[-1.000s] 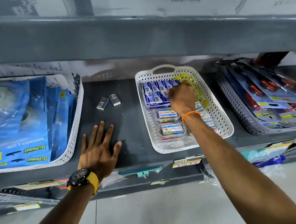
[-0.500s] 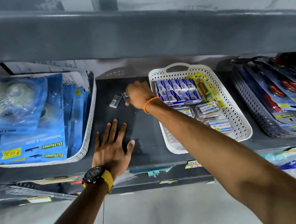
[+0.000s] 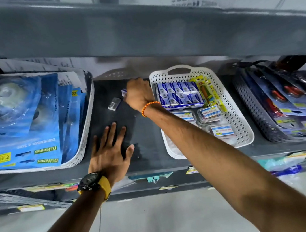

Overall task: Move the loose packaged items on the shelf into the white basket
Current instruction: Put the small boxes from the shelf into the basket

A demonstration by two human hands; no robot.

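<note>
Two small loose packets are on the dark shelf (image 3: 144, 135) between two baskets. One small grey packet (image 3: 114, 104) lies free on the shelf. My right hand (image 3: 139, 94) is closed over the other small packet (image 3: 124, 92), whose blue-white corner shows at my fingers, just left of the white basket (image 3: 242, 125). That basket holds blue boxes, clear tubs and a yellow pack. My left hand (image 3: 110, 150) lies flat on the shelf near its front edge, fingers spread, holding nothing.
A white basket of blue tape-dispenser packs (image 3: 36, 128) stands at the left. A dark basket of carded tools (image 3: 287, 105) stands at the right. The upper shelf's grey beam (image 3: 139, 28) hangs low overhead. Price labels line the shelf's front edge.
My right hand left the white basket, crossed left to the loose packets and closed on the nearer one. My left hand stayed flat on the shelf.
</note>
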